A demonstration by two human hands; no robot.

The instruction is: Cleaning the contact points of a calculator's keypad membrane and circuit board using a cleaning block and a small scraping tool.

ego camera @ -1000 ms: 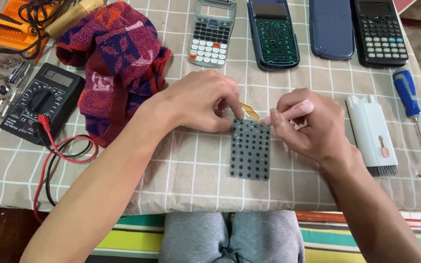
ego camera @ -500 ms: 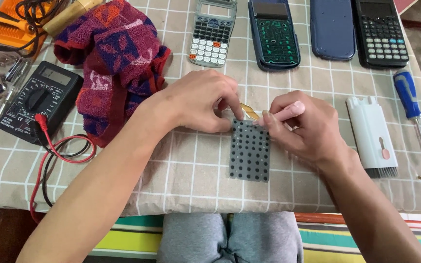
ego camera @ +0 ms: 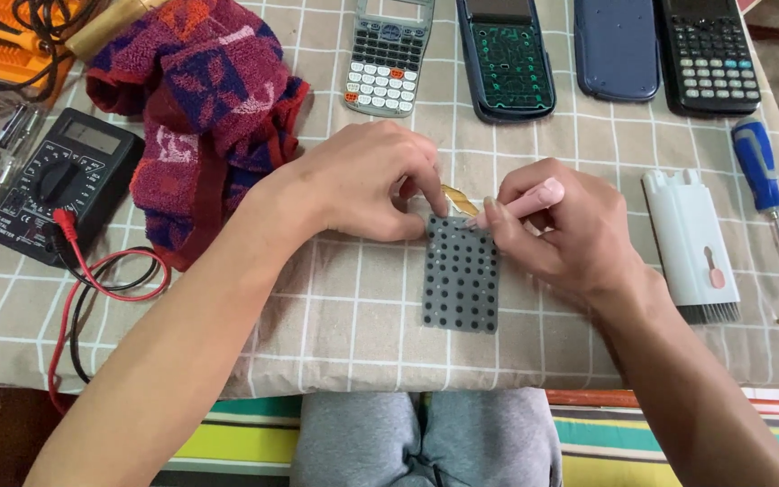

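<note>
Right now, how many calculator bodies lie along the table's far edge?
4, all in the far row: a grey one, an opened green-faced one, a face-down blue one, a black one.

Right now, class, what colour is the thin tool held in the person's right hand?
Pale pink: the slim pen-like tool in the right hand, clearest in the head view.

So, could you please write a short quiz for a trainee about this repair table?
1. True or false: the left hand touches the top edge of the grey keypad mat.
2. What does the right hand hold? A) blue screwdriver B) pink tool C) red probe
3. Which thing lies between the black multimeter and the left hand?

Key
1. True.
2. B: the pink tool points at the mat's top edge; the blue screwdriver lies untouched on the checked cloth.
3. The red and purple towel.
</note>
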